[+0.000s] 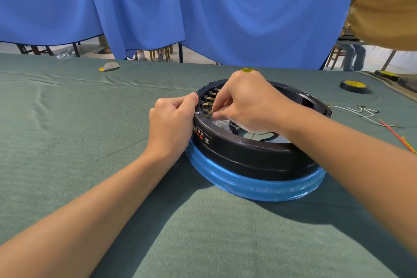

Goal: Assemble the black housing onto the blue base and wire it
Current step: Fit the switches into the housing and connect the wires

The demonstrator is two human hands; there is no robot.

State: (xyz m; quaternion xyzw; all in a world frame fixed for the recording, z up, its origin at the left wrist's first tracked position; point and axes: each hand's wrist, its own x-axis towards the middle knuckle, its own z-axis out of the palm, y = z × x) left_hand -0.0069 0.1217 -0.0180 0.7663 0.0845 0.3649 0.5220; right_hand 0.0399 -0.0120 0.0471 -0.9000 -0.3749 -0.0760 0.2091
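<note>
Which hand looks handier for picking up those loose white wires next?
Probably the right hand: the white wires lie on its side of the black housing. The left hand grips the housing's opposite rim, while the right pinches a brass terminal.

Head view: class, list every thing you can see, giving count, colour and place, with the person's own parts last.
tablecloth: one, green, covering table.
blue base: one, blue, on tablecloth.
black housing: one, black, seated on base.
brass terminals: several, brass, inside housing's left wall.
tape rolls: three, black with yellow cores, table's far right.
loose wires: few, white and red, right of housing.
curtain: one, blue, behind table.
left hand: one, grip on housing's left rim.
right hand: one, pinching at the brass terminals.
</note>
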